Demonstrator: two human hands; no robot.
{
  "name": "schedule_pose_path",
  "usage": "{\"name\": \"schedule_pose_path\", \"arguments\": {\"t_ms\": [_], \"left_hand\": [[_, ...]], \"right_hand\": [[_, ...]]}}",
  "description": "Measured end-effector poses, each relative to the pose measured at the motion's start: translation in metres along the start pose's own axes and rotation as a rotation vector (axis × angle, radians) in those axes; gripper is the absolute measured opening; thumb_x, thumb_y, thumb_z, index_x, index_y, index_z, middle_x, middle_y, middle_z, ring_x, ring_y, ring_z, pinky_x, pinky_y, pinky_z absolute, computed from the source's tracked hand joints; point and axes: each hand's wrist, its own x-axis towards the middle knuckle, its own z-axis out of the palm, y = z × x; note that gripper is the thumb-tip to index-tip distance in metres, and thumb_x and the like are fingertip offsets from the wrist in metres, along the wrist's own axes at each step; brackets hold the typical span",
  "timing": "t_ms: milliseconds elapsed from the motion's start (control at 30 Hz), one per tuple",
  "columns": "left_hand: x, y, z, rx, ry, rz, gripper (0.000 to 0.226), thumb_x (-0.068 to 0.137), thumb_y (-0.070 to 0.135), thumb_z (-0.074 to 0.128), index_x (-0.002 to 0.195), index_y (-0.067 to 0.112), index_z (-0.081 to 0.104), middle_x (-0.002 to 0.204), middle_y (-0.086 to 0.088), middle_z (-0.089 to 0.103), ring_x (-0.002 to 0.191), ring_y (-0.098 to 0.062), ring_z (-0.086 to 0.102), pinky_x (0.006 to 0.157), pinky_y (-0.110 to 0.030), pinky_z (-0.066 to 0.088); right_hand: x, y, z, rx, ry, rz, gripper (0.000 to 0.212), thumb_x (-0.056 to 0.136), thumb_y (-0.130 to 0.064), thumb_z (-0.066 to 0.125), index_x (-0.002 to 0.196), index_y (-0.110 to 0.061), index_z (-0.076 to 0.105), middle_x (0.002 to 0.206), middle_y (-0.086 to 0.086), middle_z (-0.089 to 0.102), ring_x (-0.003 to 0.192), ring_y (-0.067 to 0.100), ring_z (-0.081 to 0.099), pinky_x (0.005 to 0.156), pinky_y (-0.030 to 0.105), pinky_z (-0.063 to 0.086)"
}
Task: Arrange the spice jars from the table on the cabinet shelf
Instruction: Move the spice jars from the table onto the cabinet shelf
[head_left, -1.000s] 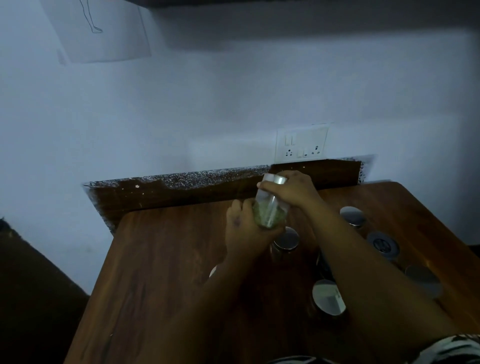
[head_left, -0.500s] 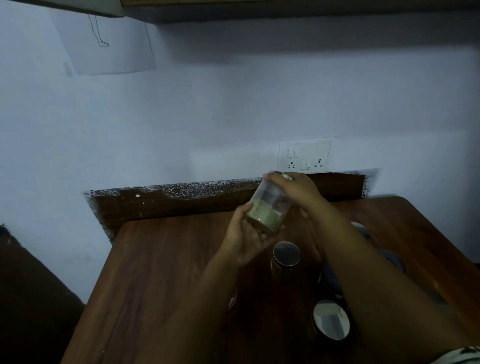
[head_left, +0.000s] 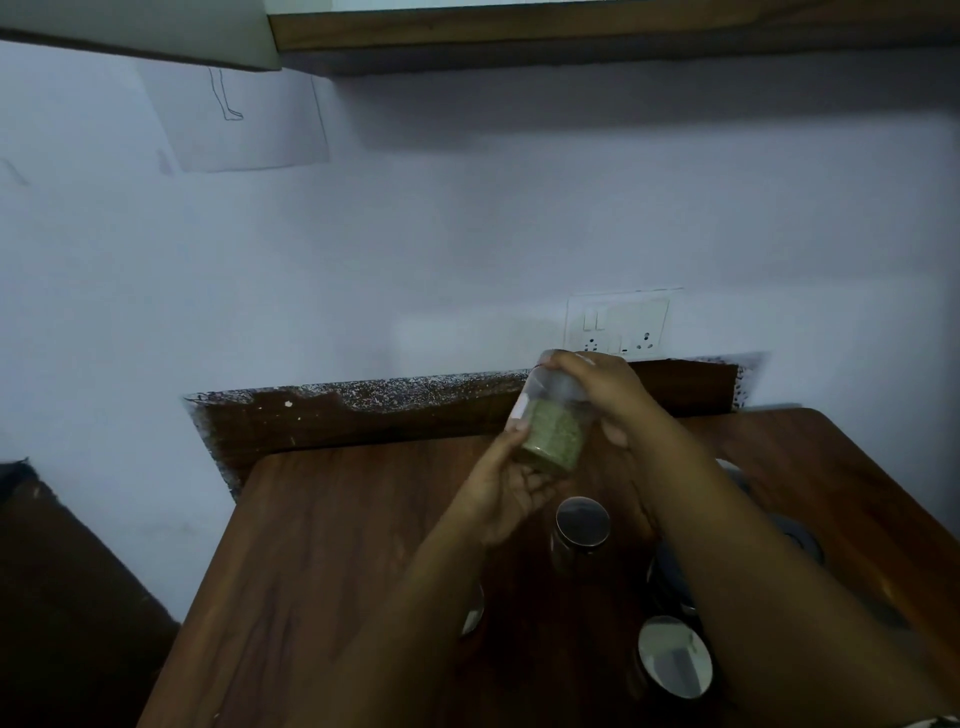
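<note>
Above the wooden worktop (head_left: 322, 545), near the wall, both hands are holding one clear spice jar (head_left: 551, 434) with green spice in its lower half, and the jar is tilting to the left. The right hand (head_left: 597, 387) is gripping the top, its fingers curling over the lid, while the left hand (head_left: 511, 486) is supporting the base, its fingers bent around the underside. Several other lidded jars (head_left: 582, 525) are standing on the worktop under the forearms. The cabinet shelf (head_left: 519, 26) is showing only as a wooden edge at the top of the view. To do this step well, I think the person should bring the jar upright, check that the lid is tight, and lift it with care so that the arms are not knocking the jars below.
</note>
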Motion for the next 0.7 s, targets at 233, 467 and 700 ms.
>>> {"name": "schedule_pose_path", "arguments": {"t_ms": [233,467,700], "left_hand": [[-0.002,0.013,0.003,0.218,-0.009,0.157,0.076,0.068,0.042,0.078,0.136,0.022,0.05,0.124,-0.009,0.062,0.114,-0.023,0.061,0.1,-0.047,0.049],[-0.01,0.027,0.0,0.168,-0.025,0.131,0.06,0.079,0.027,0.066,0.136,0.019,0.048,0.123,-0.01,0.064,0.109,-0.027,0.065,0.086,-0.039,0.055],[-0.016,0.032,-0.009,0.065,-0.009,0.201,0.064,0.079,0.016,0.067,0.139,0.019,0.045,0.125,-0.007,0.064,0.117,-0.03,0.06,0.098,-0.046,0.05]], "right_hand": [[0.002,0.006,-0.011,0.205,-0.036,0.083,0.046,0.06,-0.043,0.082,0.091,-0.01,0.076,0.093,0.012,0.074,0.081,0.028,0.069,0.069,0.037,0.051],[-0.008,-0.001,-0.007,0.44,-0.188,0.066,0.048,0.08,-0.051,0.069,0.105,-0.011,0.071,0.101,0.014,0.071,0.088,0.027,0.068,0.082,0.04,0.053],[-0.011,-0.003,-0.003,0.572,-0.24,0.093,0.066,0.085,-0.054,0.056,0.127,-0.004,0.06,0.124,0.024,0.064,0.121,0.039,0.057,0.106,0.056,0.041]]}}
